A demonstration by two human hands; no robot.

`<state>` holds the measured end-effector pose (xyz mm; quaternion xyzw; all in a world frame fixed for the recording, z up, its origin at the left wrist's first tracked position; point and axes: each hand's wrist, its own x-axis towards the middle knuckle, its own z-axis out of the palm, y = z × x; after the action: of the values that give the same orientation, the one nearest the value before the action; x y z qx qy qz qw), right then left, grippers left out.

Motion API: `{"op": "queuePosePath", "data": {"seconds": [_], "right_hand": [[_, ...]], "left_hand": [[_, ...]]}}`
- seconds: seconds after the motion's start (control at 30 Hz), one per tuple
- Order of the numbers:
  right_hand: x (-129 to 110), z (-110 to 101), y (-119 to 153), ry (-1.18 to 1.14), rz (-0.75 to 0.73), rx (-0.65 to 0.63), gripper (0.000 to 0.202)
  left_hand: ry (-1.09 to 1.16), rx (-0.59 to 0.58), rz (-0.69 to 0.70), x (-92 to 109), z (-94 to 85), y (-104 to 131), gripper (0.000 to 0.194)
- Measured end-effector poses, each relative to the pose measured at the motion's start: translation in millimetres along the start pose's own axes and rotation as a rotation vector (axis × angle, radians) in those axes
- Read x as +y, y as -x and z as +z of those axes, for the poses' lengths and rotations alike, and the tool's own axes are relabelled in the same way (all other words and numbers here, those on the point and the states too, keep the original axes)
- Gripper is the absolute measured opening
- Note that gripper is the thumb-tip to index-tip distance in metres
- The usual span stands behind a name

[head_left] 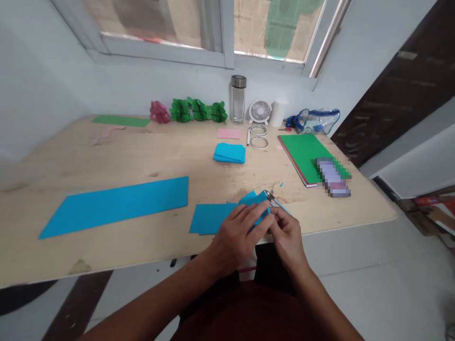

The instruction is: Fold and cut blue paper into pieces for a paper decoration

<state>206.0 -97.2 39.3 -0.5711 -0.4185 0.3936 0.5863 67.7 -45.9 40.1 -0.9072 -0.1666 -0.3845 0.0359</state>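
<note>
Head view, and both hands are together at the near edge of the table (pixel 149 161), working over a small blue piece (pixel 260 197) of paper. The left hand (pixel 240 232) lies over it from above, fingers long and slightly parted; its thumb is tucked out of sight, so whether it pinches or merely presses, I can't tell. The right hand (pixel 287 232) is closed up small, thumb and fingertips nipping the piece's right end. Just beyond those fingers lie the scissors (pixel 280 203), blades near the paper, nobody gripping them.

More blue sheets (pixel 209 219) poke out to the left of the left hand, flat on the wood; farther left, the long strip (pixel 121 206) lies alone. Beyond the hands there's a blue stack (pixel 229 154), with the phone (pixel 333 179) off to the right on a green pad (pixel 302 156).

The step, by my reading: lining up or folding this piece. The next move would call for a light, steady hold on the left and a careful right-hand pinch, edges matched before any crease is pressed.
</note>
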Motion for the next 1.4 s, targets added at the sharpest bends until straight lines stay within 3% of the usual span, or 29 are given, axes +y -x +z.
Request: {"op": "queuePosePath", "data": {"seconds": [0.3,0.47,0.87,1.03,1.13,1.27,1.4], "right_hand": [[-10.4,-5.2,1.2,0.037,-0.014,0.062,0.023],[-13.8,-6.7,4.2,0.027,-0.006,0.038,0.023],[-27.6,-9.7,9.2,0.045,-0.001,0.045,0.028],[-24.5,-17.1,9.1,0.112,-0.011,0.129,0.031],[-23.5,-30.2,5.6,0.152,-0.021,0.230,0.031],[-28.2,-48.6,1.3,0.230,-0.102,0.399,0.028],[-32.4,-52.1,0.2,0.259,-0.146,0.439,0.026]], "left_hand": [[0.054,-0.032,-0.006,3.3,1.0,5.0,0.039],[0.046,0.016,-0.051,7.0,0.1,5.6,0.033],[0.005,0.068,0.048,4.3,3.9,10.5,0.028],[-0.017,0.013,0.049,8.2,1.4,8.3,0.029],[-0.079,-0.006,-0.037,2.7,-4.2,11.6,0.031],[-0.145,-0.071,-0.331,-22.1,-15.6,30.6,0.026],[-0.260,-0.372,-0.637,-48.4,-29.0,49.5,0.029]]}}
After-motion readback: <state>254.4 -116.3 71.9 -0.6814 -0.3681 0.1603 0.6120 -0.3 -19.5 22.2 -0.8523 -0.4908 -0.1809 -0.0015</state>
